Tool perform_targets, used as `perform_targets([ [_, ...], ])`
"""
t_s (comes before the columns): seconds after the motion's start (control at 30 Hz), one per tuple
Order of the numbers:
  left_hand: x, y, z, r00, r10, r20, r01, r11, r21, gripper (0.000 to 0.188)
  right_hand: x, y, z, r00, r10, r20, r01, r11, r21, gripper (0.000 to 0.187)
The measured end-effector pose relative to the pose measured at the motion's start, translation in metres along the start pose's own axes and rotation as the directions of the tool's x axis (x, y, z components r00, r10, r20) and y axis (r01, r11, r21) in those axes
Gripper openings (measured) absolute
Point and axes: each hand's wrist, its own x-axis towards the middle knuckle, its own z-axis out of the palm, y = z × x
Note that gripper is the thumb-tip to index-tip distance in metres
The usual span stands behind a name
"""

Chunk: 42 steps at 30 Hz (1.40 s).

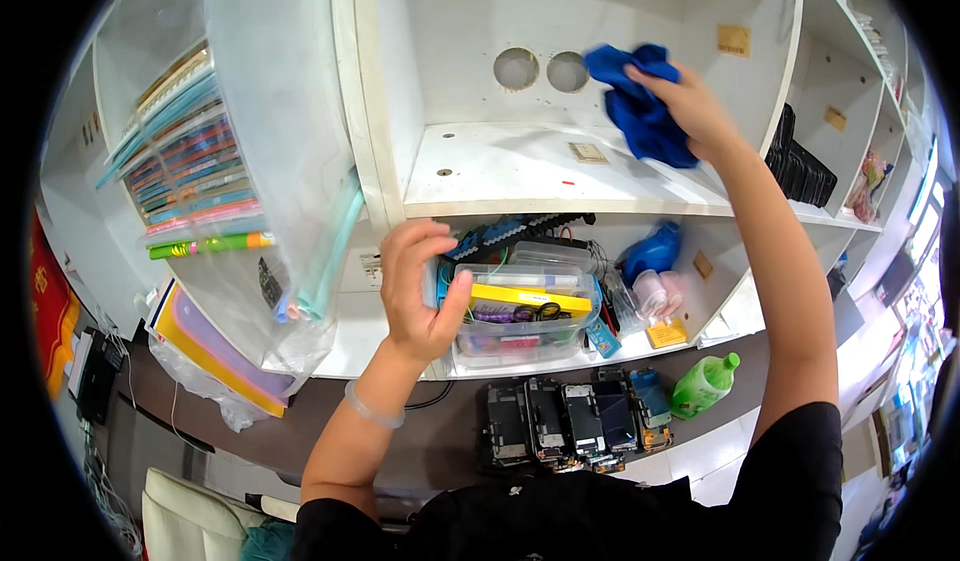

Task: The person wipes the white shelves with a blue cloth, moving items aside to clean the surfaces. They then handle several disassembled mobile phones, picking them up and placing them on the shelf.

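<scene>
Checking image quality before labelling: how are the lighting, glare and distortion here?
Head view: even, bright light on the white shelf; glare on the clear plastic bag at left; shelf edges bow toward the black fisheye rim; the right hand and blue cloth are slightly soft; far right washed out.

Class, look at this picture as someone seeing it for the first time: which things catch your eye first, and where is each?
The crumpled bright blue cloth stands out, pressed by the right hand against the back of the white upper shelf. Below, the left hand grips a clear plastic box of small items on the lower shelf. At the far left, a clear plastic bag hangs before colourful stacked books.
</scene>
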Motion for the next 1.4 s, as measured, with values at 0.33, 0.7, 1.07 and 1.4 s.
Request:
perform_targets([
  [0.33,-0.039,0.011,-0.008,0.965,-0.241,-0.103,0.204,0.938,-0.28,0.027,-0.046,0.014,0.082,0.963,-0.208,0.172,0.268,0.82,-0.506,0.033],
  [0.7,0.004,0.019,-0.01,0.531,-0.701,0.476,0.59,-0.097,-0.801,0.045,-0.011,0.0,0.159,0.654,-0.31,0.69,0.713,0.558,-0.425,0.056],
  [1.07,-0.008,0.022,-0.017,0.501,-0.716,0.486,0.613,-0.103,-0.783,0.041,-0.043,0.035,0.106,0.423,-0.73,0.537,0.895,0.247,-0.37,0.036],
  [1.4,-0.026,0.024,0.017,0.485,-0.567,0.666,0.658,-0.265,-0.705,0.038,-0.118,0.051,-0.071,0.666,-0.654,0.359,0.691,0.36,-0.627,0.028],
])
